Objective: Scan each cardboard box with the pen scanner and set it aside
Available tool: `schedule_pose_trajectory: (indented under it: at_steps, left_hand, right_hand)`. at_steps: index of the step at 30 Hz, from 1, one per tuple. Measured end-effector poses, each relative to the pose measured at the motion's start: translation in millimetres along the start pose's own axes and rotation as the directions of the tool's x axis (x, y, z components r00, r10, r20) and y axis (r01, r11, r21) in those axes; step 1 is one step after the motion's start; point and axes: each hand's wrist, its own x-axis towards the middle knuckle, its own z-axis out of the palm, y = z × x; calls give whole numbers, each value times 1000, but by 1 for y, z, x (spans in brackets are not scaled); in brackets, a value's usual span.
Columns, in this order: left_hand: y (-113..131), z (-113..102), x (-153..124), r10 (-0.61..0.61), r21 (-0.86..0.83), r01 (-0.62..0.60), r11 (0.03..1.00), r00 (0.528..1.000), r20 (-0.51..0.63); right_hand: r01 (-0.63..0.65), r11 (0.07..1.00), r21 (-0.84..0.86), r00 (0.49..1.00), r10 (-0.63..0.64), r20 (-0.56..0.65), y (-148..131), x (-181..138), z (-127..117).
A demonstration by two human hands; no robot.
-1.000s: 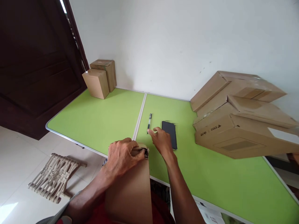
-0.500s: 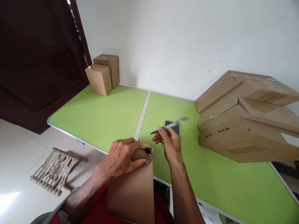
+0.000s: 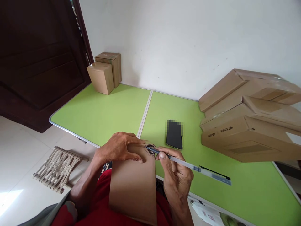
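Observation:
A brown cardboard box (image 3: 133,188) stands in front of my red-clothed torso by the table's near edge. My left hand (image 3: 121,146) grips its upper left part, the thumb lying on the face towards me and the fingers along the top. At the upper right corner of the box is a torn, black-marked spot (image 3: 149,151). My right hand (image 3: 175,169) is closed on a pen (image 3: 185,163) with a clear barrel and a dark clip. The pen's tip is at the torn spot; whether it goes inside cannot be made out.
A dark phone (image 3: 174,135) lies on the green table (image 3: 105,110), just beyond my right hand. Two small boxes (image 3: 101,77) stand at the back left. Larger cartons (image 3: 235,131) fill the right side. A woven stool (image 3: 55,169) is on the floor at left.
My right hand has brought the pen from above the table beside the phone down to the torn corner. The phone is now uncovered. My left hand has shifted slightly on the box.

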Motion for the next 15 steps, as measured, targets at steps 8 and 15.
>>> schedule_pose_trajectory:
  at_steps: [8, 15]
  left_hand:
    - [1, 5, -2, -20, -25, 20, 999, 999, -25]
    - [2, 6, -1, -29, -12, 29, 1000, 999, -34]
  right_hand:
    - [59, 997, -42, 996, -56, 66, -4, 5, -1]
    - [24, 990, -136, 994, -9, 108, 6, 6, -19]
